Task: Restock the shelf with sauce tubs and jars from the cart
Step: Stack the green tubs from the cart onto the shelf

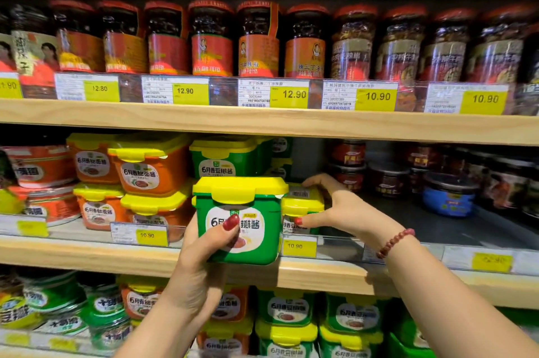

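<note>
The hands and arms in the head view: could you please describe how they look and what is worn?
Both forearms are bare: no sleeves or gloves show. The left hand and right hand have glossy red-polished thumbnails. A bracelet of reddish beads circles the right wrist. No rings or watch show.

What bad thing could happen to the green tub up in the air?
The held green tub is off the shelf, gripped only by the left hand, so it might slip and drop. The stacked orange tubs beside it sit tilted; a bump could tip them. The right hand holds the shelved green tub; pushed roughly, it could skid.
</note>
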Demonstrator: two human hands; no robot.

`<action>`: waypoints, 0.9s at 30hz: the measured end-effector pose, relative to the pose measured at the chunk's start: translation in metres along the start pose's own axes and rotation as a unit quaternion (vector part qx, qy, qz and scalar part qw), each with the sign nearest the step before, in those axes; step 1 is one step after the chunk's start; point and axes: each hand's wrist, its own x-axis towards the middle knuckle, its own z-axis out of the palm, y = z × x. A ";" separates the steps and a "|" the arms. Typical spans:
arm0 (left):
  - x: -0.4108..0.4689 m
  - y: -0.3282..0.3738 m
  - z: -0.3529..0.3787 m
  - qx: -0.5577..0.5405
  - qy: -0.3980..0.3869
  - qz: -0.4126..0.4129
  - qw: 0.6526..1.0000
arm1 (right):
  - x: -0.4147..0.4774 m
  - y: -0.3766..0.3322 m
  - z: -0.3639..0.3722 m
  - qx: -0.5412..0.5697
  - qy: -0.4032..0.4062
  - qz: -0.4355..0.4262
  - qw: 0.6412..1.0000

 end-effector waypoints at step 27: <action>0.082 -0.023 0.056 0.143 0.119 0.222 0.957 | -0.007 -0.010 0.005 0.197 0.138 -0.102 0.965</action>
